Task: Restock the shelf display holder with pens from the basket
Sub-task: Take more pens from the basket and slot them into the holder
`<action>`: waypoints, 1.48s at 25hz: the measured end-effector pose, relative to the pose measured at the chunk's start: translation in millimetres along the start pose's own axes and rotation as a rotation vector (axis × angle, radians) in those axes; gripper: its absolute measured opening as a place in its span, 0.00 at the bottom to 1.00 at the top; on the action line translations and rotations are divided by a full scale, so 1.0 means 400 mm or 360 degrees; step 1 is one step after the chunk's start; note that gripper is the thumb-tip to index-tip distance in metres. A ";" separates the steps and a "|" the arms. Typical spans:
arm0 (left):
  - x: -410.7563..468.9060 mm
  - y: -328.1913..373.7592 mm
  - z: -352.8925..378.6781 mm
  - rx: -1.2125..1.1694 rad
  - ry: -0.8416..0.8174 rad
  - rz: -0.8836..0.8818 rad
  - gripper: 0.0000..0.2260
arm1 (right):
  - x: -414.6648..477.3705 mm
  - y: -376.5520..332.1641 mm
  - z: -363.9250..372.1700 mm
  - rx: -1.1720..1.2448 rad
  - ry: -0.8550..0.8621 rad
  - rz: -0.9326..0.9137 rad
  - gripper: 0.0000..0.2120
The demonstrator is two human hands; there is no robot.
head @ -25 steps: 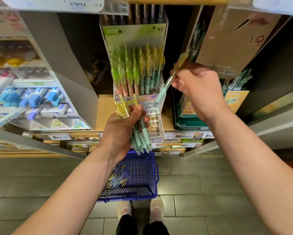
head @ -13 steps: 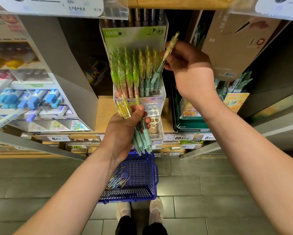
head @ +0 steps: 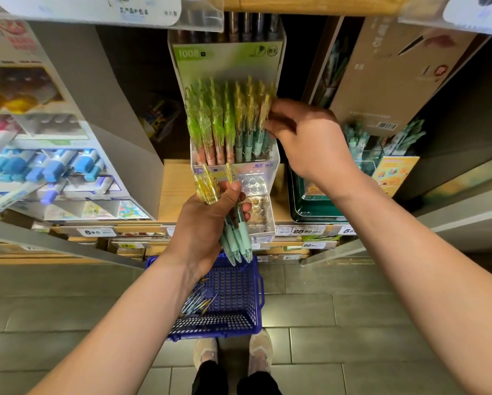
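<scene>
So the shelf display holder point(head: 227, 61) just ahead of the right hand point(head: 304, 138) looks mostly full, green tops on the far side, yellow ones nearest it. The blue basket point(head: 239, 317) sits on the floor under the left hand point(head: 207, 223), with a few loose pens point(head: 197, 302) in it. The left hand grips a bundle of pens point(head: 237, 238), tips down. The right hand pinches one yellow-topped pen point(head: 264, 109) in the holder's end row, seating it I reckon. Well past halfway imo: the bundle and basket leftovers remain.
</scene>
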State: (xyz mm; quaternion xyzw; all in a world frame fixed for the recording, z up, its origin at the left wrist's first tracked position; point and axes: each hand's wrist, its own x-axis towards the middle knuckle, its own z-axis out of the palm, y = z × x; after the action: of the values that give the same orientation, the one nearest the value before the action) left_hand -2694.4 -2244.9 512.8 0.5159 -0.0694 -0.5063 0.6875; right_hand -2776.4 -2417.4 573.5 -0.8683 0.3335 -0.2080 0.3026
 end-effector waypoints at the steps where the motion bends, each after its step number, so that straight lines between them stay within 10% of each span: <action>1: -0.001 0.000 -0.001 -0.0001 -0.0001 0.0000 0.04 | 0.000 0.001 0.001 -0.0073 0.0001 0.0004 0.13; 13: -0.003 -0.009 -0.012 -0.0002 0.0048 -0.0010 0.03 | -0.030 -0.036 0.065 0.0191 0.0431 0.0203 0.09; 37: -0.018 -0.012 0.007 0.0017 0.0009 -0.0005 0.10 | -0.033 -0.023 0.055 -0.0188 0.0297 0.0200 0.10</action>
State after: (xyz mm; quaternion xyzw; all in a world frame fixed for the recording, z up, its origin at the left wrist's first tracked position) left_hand -2702.6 -2241.0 513.3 0.5211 -0.0694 -0.5056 0.6841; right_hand -2769.2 -2394.1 561.5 -0.8389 0.4257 -0.2484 0.2309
